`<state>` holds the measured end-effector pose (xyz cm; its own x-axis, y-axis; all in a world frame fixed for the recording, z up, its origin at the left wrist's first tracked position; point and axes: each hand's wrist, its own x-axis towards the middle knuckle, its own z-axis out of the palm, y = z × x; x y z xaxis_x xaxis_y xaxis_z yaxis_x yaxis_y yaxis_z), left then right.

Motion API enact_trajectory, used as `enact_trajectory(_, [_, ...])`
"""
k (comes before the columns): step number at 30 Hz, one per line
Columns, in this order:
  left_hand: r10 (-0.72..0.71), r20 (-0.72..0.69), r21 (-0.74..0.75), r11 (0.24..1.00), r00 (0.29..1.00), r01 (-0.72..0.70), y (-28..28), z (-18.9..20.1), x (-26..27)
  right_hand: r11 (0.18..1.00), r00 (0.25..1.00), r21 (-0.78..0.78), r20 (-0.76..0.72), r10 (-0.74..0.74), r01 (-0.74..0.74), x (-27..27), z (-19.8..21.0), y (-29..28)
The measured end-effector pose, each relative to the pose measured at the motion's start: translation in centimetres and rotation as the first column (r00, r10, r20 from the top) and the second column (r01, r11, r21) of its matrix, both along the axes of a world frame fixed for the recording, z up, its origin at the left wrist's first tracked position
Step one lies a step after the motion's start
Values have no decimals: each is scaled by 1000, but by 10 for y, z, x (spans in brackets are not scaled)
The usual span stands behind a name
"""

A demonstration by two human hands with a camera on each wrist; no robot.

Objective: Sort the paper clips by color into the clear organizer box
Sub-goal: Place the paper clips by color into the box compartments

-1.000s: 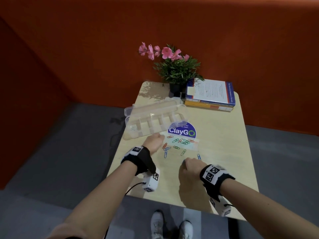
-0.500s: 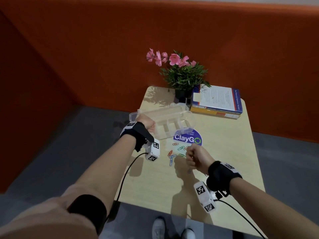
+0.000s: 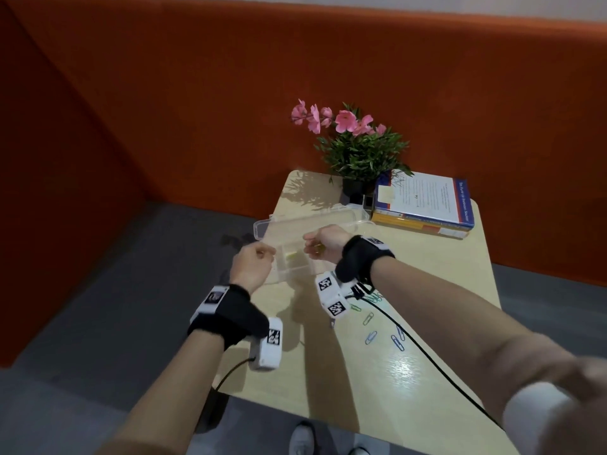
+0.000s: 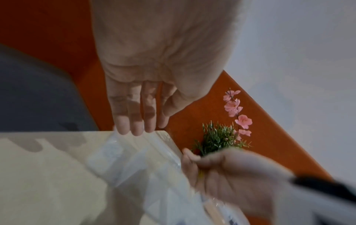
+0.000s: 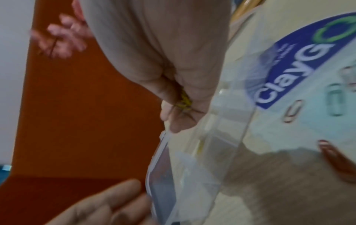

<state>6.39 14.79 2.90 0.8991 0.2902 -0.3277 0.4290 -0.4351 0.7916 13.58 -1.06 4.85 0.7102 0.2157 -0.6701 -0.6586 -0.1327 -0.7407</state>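
The clear organizer box (image 3: 285,231) lies open at the table's left edge, its lid tilted back. My right hand (image 3: 316,248) hovers over its left compartments and pinches several yellow paper clips (image 5: 184,101) between thumb and fingers. A yellow clip (image 3: 292,256) lies in the compartment below that hand. My left hand (image 4: 136,127) is beside the box's left end with straight fingers and holds nothing; I cannot tell whether it touches the box. Loose blue and green paper clips (image 3: 371,336) lie on the table under my right forearm, and red and green ones (image 5: 292,111) lie by the sticker.
A potted plant with pink flowers (image 3: 358,152) and a stack of books (image 3: 427,205) stand at the back of the small beige table (image 3: 427,323). A blue ClayGo sticker (image 5: 289,76) is on the tabletop beside the box. The wrist camera cable (image 3: 427,356) trails across the table. Orange walls surround the table.
My right hand rose from the loose clips and moved left over the box, carrying yellow clips. My left hand went from the clips to the box's left end and has drawn back slightly.
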Motion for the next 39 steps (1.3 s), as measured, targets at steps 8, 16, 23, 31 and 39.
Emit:
enact_trajectory(8, [-153,-115,95,982,982,164,-15,-23,-43,932,959,-264,72,276,-248,13,-2,14])
enact_trajectory(16, [-377,-185,264,870,907,416,-85,-44,-30,935,945,-285,185,270,-211,-36,-14,-74])
enact_trajectory(23, [-422,-287,384,772,860,507,-108,-57,-15,590,862,-801,224,455,-103,-74,-65,-114])
enact_trajectory(31, [-407,-325,401,758,854,514,-108,-70,-8,495,721,-847,218,657,-195,-53,-80,-69])
enact_trajectory(39, [-405,-246,434,767,881,473,-92,-71,-9,320,666,-917,85,741,-239,-53,-89,-61])
